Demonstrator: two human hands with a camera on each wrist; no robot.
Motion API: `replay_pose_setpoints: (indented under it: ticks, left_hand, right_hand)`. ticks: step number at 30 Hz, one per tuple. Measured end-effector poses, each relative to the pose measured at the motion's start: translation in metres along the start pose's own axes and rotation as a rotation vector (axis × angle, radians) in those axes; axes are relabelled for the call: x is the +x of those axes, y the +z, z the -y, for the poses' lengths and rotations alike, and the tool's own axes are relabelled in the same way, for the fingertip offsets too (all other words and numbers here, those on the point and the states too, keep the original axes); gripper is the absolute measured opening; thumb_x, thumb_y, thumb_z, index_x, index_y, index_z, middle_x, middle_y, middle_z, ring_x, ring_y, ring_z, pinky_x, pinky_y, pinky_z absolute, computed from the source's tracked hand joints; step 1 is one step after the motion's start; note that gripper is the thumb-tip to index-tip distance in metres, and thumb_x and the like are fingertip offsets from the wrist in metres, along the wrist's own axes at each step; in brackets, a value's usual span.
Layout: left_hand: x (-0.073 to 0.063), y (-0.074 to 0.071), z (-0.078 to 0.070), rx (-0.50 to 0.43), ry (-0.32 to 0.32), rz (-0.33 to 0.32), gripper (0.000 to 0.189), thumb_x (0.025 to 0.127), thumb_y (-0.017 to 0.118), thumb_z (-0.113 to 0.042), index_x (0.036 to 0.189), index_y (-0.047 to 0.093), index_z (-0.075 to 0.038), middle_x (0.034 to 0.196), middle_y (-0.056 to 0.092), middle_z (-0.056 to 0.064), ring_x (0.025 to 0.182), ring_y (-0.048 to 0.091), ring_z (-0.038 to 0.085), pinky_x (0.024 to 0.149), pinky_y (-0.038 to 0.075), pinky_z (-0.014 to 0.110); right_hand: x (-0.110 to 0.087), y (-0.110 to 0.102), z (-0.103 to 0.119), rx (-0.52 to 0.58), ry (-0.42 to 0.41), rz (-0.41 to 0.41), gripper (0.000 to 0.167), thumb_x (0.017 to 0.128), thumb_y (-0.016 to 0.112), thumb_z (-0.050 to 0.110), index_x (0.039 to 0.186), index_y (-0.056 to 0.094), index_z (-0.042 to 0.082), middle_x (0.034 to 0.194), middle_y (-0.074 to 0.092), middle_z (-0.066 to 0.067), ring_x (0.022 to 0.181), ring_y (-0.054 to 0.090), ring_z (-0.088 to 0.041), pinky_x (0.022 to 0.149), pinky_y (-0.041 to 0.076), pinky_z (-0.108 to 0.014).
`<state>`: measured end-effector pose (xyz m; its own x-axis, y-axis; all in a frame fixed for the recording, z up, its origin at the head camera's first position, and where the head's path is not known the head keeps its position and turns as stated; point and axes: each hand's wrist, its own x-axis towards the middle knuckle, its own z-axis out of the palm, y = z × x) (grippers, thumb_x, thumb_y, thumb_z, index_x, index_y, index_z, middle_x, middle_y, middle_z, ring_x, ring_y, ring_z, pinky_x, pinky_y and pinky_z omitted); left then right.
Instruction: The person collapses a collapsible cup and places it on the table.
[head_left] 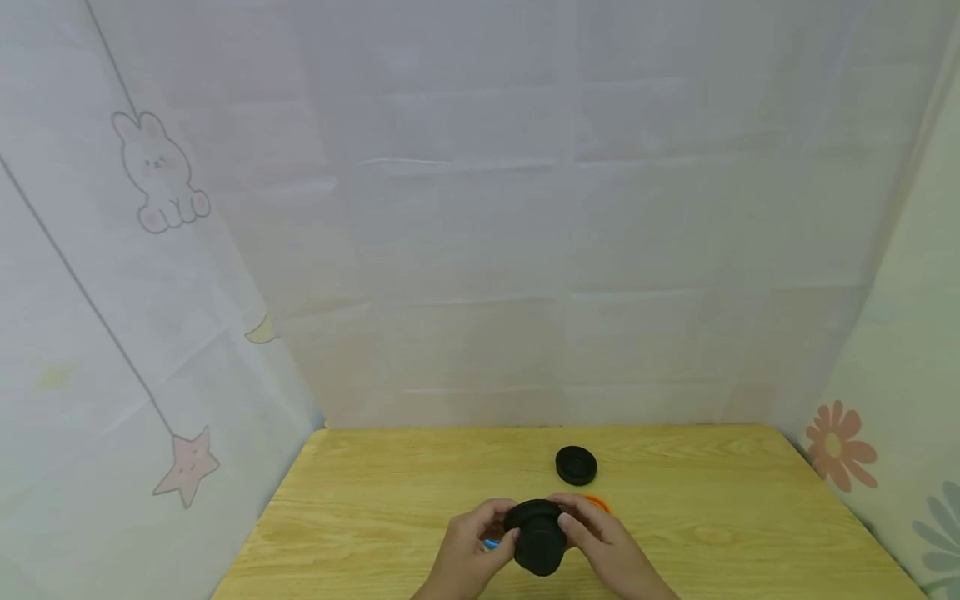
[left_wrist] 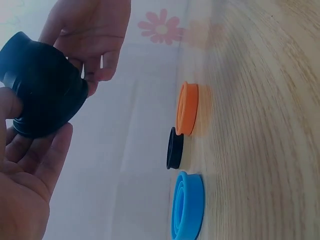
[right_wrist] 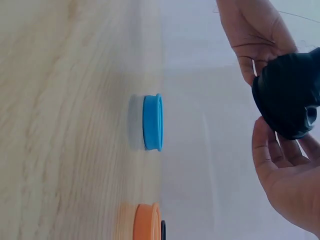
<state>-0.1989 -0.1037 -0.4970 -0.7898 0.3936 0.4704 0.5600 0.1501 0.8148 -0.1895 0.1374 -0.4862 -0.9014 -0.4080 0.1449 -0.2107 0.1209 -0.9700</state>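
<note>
Both hands hold a black collapsible cup (head_left: pixel 540 546), popped out into a stepped cone, above the table with its wide rim away from the head camera. My left hand (head_left: pixel 468 550) grips it from the left, thumb on the near side and fingers around the rim. From the right, my right hand (head_left: pixel 607 546) grips it the same way. Flat, ring-like collapsed cups lie below and beyond: a blue one (left_wrist: pixel 187 206), an orange one (left_wrist: pixel 188 109) and a second black one (head_left: pixel 576 465). In the head view the hands mostly hide the blue and orange cups.
The wood-grain table (head_left: pixel 375 492) spans the lower part of the head view. A pale curtain (head_left: pixel 465 250) stands along its back edge, and printed sheets (head_left: pixel 187 333) close in both sides.
</note>
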Motion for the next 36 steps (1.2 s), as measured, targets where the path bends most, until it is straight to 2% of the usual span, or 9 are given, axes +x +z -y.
replay_pose_setpoints:
  ticks: [3,6,9,13,17,21,27,31,36]
  left_hand:
    - [0.000,-0.001,0.001,0.000,-0.023,0.004,0.019,0.100,0.065,-0.018,0.119,0.066,-0.013,0.102,0.074,0.003,0.088,0.069,0.007,0.073,0.061,0.029]
    - [-0.001,-0.002,0.001,-0.041,-0.056,0.032,0.022,0.101,0.064,-0.022,0.121,0.066,-0.012,0.103,0.073,0.005,0.090,0.068,0.007,0.075,0.060,0.028]
    - [-0.001,-0.004,-0.001,-0.125,-0.093,0.088,0.025,0.103,0.061,-0.021,0.124,0.063,-0.007,0.108,0.071,0.012,0.095,0.067,0.008,0.080,0.059,0.027]
    - [-0.002,-0.007,-0.004,-0.267,-0.155,0.177,0.027,0.105,0.056,-0.015,0.127,0.058,0.000,0.114,0.067,0.019,0.102,0.064,0.008,0.089,0.056,0.025]
    - [-0.002,-0.009,-0.008,-0.414,-0.221,0.248,0.031,0.107,0.053,-0.014,0.130,0.053,0.006,0.117,0.066,0.011,0.105,0.062,0.009,0.093,0.051,0.026]
    - [-0.001,-0.009,-0.010,-0.522,-0.286,0.284,0.036,0.106,0.054,-0.016,0.133,0.048,0.008,0.119,0.063,0.004,0.108,0.061,0.014,0.094,0.053,0.028]
    - [0.000,-0.008,-0.010,-0.553,-0.333,0.302,0.041,0.107,0.054,-0.020,0.137,0.049,0.007,0.129,0.061,0.010,0.119,0.057,0.021,0.096,0.055,0.031]
    - [0.001,-0.007,-0.009,-0.545,-0.339,0.338,0.045,0.106,0.055,-0.023,0.141,0.049,0.006,0.133,0.059,0.012,0.117,0.061,0.021,0.095,0.055,0.030]
    - [0.002,-0.006,-0.006,-0.539,-0.338,0.400,0.048,0.107,0.054,-0.023,0.143,0.047,0.008,0.136,0.058,0.015,0.116,0.063,0.017,0.095,0.055,0.029]
  right_hand:
    - [0.000,-0.003,0.001,0.057,0.006,0.042,0.046,0.109,0.048,0.024,0.147,0.044,-0.003,0.122,0.062,-0.016,0.105,0.067,-0.014,0.088,0.058,-0.030]
    - [-0.001,-0.005,0.001,0.115,0.012,0.066,0.044,0.109,0.048,0.021,0.147,0.044,-0.001,0.115,0.064,-0.011,0.101,0.068,-0.016,0.087,0.059,-0.033]
    - [-0.002,-0.007,0.000,0.153,0.001,0.087,0.042,0.109,0.047,0.016,0.146,0.043,-0.003,0.112,0.063,-0.010,0.100,0.068,-0.017,0.087,0.059,-0.034]
    - [-0.004,-0.008,-0.001,0.151,-0.011,0.098,0.042,0.109,0.048,0.015,0.144,0.042,-0.007,0.111,0.062,-0.011,0.098,0.069,-0.017,0.085,0.060,-0.034]
    - [-0.005,-0.008,-0.002,0.144,0.017,0.091,0.043,0.108,0.049,0.017,0.144,0.042,-0.007,0.115,0.062,-0.012,0.099,0.069,-0.018,0.085,0.060,-0.034]
    - [-0.005,-0.007,-0.003,0.158,0.059,0.078,0.045,0.108,0.050,0.020,0.145,0.042,-0.006,0.118,0.062,-0.012,0.101,0.069,-0.020,0.085,0.060,-0.034]
    - [-0.005,-0.006,-0.005,0.175,0.118,0.049,0.050,0.107,0.052,0.024,0.145,0.042,-0.006,0.119,0.062,-0.010,0.104,0.067,-0.021,0.087,0.059,-0.033]
    - [-0.006,-0.007,-0.005,0.163,0.118,0.055,0.043,0.107,0.054,0.025,0.138,0.049,-0.003,0.123,0.060,-0.010,0.109,0.064,-0.019,0.092,0.056,-0.031]
    - [-0.007,-0.009,-0.008,0.215,0.097,0.131,0.031,0.107,0.053,0.021,0.129,0.050,-0.001,0.117,0.060,-0.007,0.105,0.061,-0.016,0.090,0.053,-0.029]
